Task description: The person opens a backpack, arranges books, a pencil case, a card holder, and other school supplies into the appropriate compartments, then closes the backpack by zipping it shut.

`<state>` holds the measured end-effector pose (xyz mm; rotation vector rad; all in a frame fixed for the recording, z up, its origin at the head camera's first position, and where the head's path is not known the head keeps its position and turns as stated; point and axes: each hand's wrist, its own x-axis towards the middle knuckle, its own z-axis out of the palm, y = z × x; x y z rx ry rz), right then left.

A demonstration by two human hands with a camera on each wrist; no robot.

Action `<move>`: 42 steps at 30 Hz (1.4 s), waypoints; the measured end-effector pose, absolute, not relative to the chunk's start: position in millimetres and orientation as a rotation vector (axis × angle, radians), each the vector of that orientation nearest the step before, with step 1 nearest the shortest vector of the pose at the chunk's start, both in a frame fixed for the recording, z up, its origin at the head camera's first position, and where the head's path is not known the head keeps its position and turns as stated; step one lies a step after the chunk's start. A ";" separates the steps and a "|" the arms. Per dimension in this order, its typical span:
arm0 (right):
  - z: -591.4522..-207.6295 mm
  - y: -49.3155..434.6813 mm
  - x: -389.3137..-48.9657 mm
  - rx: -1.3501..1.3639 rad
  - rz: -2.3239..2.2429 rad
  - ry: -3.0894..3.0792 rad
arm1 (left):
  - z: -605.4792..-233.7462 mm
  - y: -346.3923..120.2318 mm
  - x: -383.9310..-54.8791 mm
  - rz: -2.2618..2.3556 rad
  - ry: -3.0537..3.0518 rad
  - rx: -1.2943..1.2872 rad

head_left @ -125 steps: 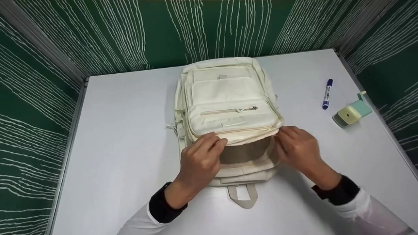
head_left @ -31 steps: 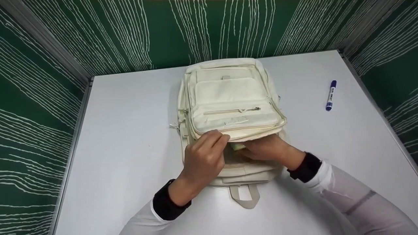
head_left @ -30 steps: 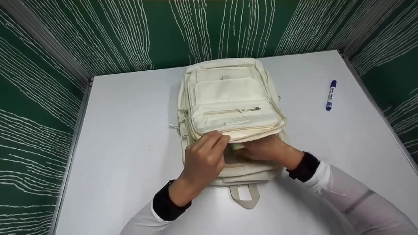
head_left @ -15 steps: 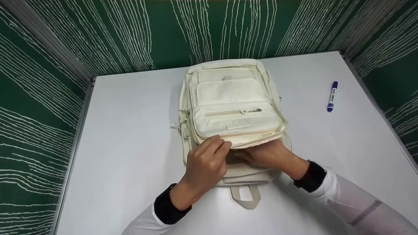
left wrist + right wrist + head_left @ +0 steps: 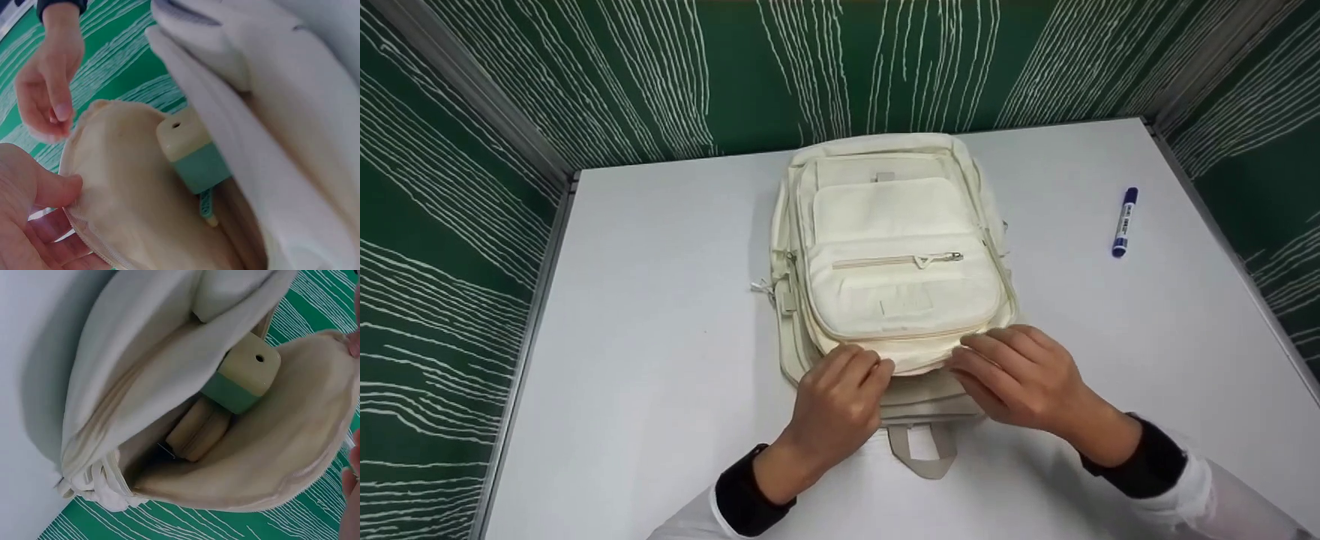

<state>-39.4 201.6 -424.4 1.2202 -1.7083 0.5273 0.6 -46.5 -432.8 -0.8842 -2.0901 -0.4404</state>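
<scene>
The cream backpack (image 5: 894,211) seems soft, best held by its flap edge (image 5: 913,364); left hand (image 5: 840,401) pinches it, right hand (image 5: 1024,379) is beside it, whether gripping I cannot tell.

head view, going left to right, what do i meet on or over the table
Left hand → grey carry loop → right hand → blue-capped marker. The cream backpack is left out because both hands overlap it.

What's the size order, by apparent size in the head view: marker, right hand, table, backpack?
1. Table, cut off by the frame
2. Backpack
3. Right hand
4. Marker
</scene>
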 end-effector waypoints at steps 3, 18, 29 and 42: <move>-428.3 203.0 -38.4 1.238 0.493 -1.871 | -441.1 -46.8 4.9 -0.431 -2.151 -0.890; -473.5 207.8 -22.6 1.260 0.466 -2.079 | -476.4 -47.4 9.2 -0.432 -2.250 -0.920; -480.6 209.8 -15.2 1.216 0.484 -2.085 | -448.2 -100.5 -65.6 -0.893 -2.346 -0.515; -480.0 209.3 -12.7 1.214 0.473 -2.110 | -458.2 -144.9 -143.3 -0.646 -2.813 -0.410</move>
